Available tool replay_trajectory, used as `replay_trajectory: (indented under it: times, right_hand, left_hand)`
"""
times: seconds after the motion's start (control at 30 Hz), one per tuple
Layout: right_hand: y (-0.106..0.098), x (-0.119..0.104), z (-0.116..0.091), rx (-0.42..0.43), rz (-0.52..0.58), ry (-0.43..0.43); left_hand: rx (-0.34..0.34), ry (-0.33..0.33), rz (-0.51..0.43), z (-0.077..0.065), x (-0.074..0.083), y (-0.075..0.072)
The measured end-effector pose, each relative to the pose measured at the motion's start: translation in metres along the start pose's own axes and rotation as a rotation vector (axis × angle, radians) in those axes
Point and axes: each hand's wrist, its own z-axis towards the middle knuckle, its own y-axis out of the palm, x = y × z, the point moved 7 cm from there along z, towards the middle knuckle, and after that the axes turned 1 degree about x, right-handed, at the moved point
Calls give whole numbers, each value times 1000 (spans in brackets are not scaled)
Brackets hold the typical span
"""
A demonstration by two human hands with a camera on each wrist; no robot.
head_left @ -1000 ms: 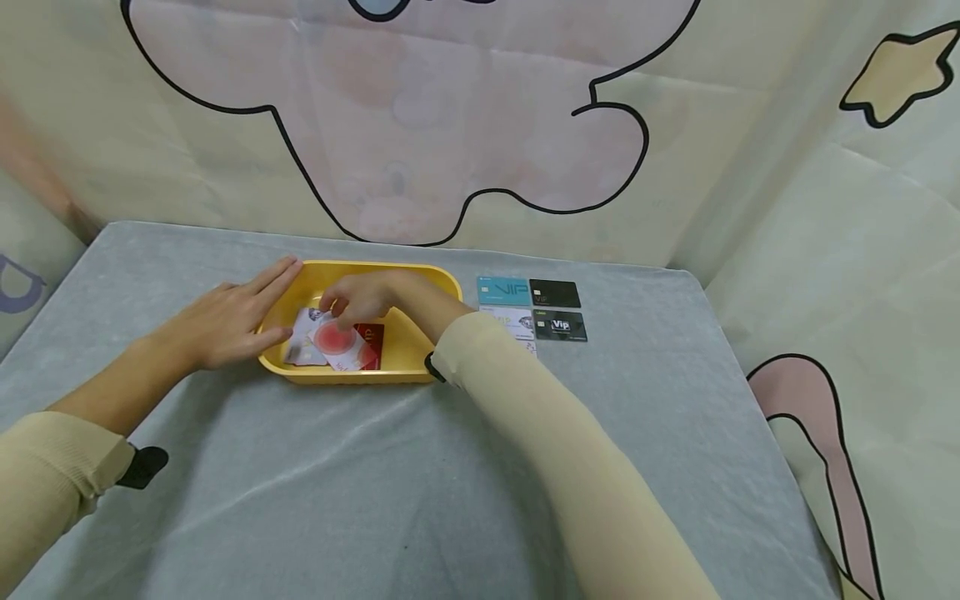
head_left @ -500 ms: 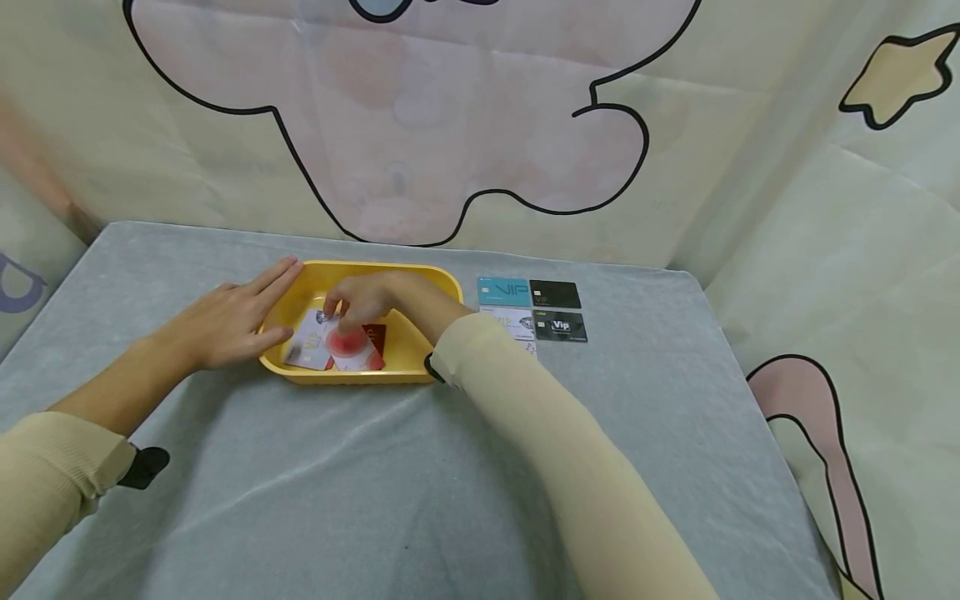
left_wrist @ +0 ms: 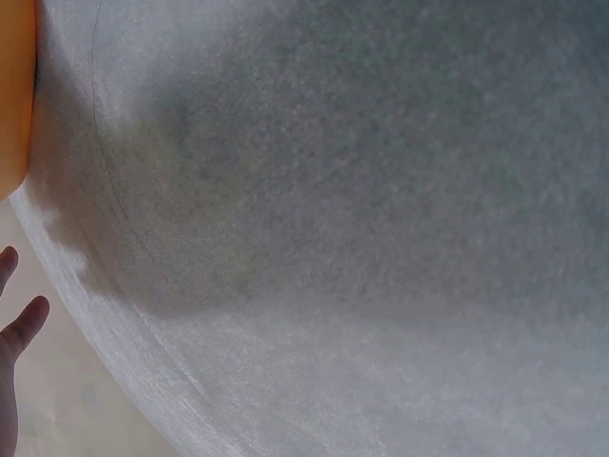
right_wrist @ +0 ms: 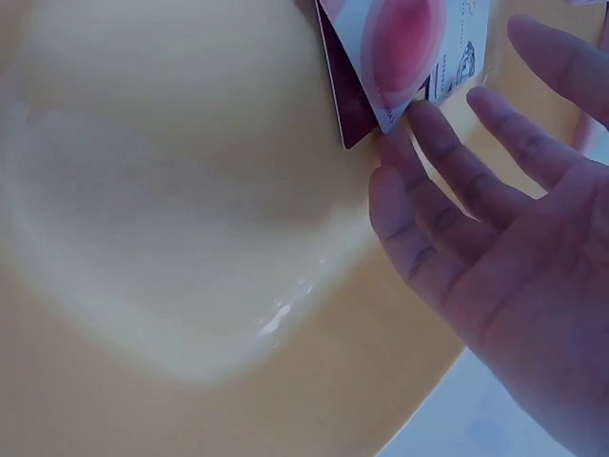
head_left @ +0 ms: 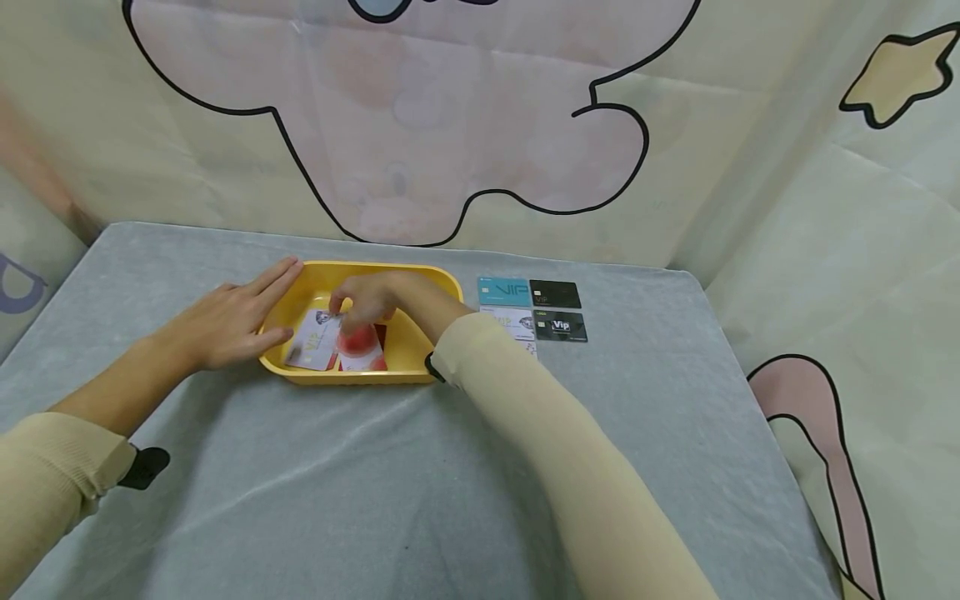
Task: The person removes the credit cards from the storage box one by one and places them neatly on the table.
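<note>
My left hand lies with straight fingers along the left rim of a yellow tray. Only its fingertips show at the edge of the left wrist view. My right hand reaches down into the tray, fingers lightly bent over the cards. In the right wrist view its fingertips are right at the edge of a white card with a red circle, thumb held apart. Under that card a dark red card sticks out. A white card with gold lettering lies left of them in the tray.
Right of the tray, several cards lie in a block on the grey cloth: a blue VIP card, a black card, another black Vip card and a white card. My right sleeve partly covers the lower ones. A printed curtain hangs behind.
The red-circle card has slid right and turned more upright under my right hand, uncovering more of the white card on its left. My left hand has stayed on the rim.
</note>
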Motion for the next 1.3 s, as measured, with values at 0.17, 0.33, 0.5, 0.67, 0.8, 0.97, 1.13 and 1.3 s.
replay_trajectory:
  times: [0.17,0.33,0.5,0.67,0.8,0.97,1.13,1.3]
  right_hand:
    - [-2,4,-2,36,-1,34]
    - [-7,2,-8,89,-65,-4]
    - [-8,-1,-17,142,-96,-38]
    - [-4,-6,-26,199,-222,-95]
    - [0,-6,-34,225,-258,-120]
    - [3,0,-42,242,-232,-151]
    - [-2,6,-58,302,-248,-180]
    - [-8,12,-79,415,-296,-204]
  left_hand:
    - [-7,-9,6,0,0,0]
    - [-4,-9,2,-1,-1,0]
    - [-7,-15,-1,-1,0,-1]
    - [-11,-17,1,-1,1,-1]
    - [-4,-14,3,-1,1,-1]
    - [-15,-29,1,-2,0,0]
    - [-16,-34,0,-3,0,0]
    - [-6,-23,5,-2,0,0]
